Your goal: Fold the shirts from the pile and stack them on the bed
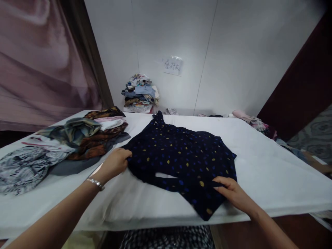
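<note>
A dark navy shirt (178, 147) with blue and yellow spots lies spread across the white-covered table (259, 173). My left hand (116, 162) is closed on the shirt's left edge. On its near right part, my right hand (232, 193) pinches the fabric between thumb and fingers. A narrow gap in the cloth between my hands shows the white cover beneath. One pointed corner of the shirt lies close to the table's front edge. A narrow twisted end of the cloth reaches toward the back of the table.
Loose crumpled clothes (75, 141) are heaped on the left of the table. A tall stack of folded clothes (141, 91) stands at the back against the wall. More garments (255, 122) lie along the back right edge. A paper sign (173, 65) hangs on the wall.
</note>
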`<state>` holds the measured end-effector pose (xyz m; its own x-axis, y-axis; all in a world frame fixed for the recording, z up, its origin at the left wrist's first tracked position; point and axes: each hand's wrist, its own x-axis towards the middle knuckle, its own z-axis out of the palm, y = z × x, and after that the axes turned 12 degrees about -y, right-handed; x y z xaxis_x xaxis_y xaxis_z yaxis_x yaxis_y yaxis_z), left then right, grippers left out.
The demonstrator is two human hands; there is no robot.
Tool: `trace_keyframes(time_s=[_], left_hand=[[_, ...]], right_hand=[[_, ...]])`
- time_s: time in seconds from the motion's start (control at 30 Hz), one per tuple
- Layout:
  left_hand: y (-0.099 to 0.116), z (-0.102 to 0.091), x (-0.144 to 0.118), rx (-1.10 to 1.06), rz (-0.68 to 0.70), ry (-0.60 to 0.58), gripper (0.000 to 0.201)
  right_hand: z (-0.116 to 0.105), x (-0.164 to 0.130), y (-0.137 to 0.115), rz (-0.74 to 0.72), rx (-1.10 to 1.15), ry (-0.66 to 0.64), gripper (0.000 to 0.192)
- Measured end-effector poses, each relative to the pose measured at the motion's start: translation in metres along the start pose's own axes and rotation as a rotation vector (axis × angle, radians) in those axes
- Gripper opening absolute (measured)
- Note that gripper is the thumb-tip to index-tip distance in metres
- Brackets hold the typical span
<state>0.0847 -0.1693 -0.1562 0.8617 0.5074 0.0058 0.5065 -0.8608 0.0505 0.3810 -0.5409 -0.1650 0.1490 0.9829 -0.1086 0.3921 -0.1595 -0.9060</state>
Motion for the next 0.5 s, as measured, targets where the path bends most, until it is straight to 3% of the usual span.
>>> trace_keyframes(time_s=[0.13,0.33,0.5], left_hand=[[0.006,0.01,-0.026,-0.024,-0.075,-0.018,0.029],[0.017,0.003,-0.046,-0.157,-0.179,0.146,0.027],[0.014,0.007,-0.059,-0.085,-0.262,-0.001,0.023]], right_hand=[[-0.008,-0.012,0.004,0.071,0.101,0.076,0.028],[-0.027,-0.023,0.005,-0.101,0.169,0.171,0.033],[-0.031,-0.008,0.005,0.074,0.026,0.108,0.028]])
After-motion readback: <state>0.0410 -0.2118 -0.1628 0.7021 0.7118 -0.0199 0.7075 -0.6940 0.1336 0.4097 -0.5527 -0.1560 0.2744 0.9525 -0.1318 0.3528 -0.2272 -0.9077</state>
